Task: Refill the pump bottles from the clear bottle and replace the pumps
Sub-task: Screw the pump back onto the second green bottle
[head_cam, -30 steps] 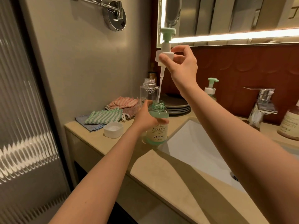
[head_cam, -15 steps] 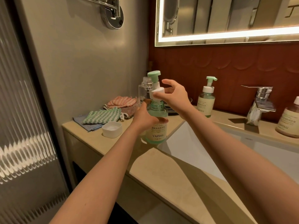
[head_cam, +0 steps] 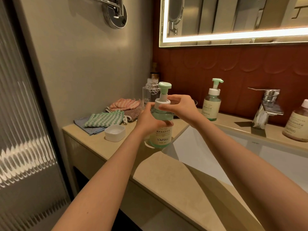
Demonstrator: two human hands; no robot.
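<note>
Both hands closed on one green pump bottle at frame centre.

Left hand wrapped round the body, holding it upright on the desk beside the sink edge; right hand pinching the white collar of its pump, seated on the neck. Counted: two green pump bottles, second pump bottle standing right of centre; one clear bottle, uncapped, just behind the hands; one white cap lower left; one brown bottle at far right. Bare desk along the front edge, open sink to the right.
</note>
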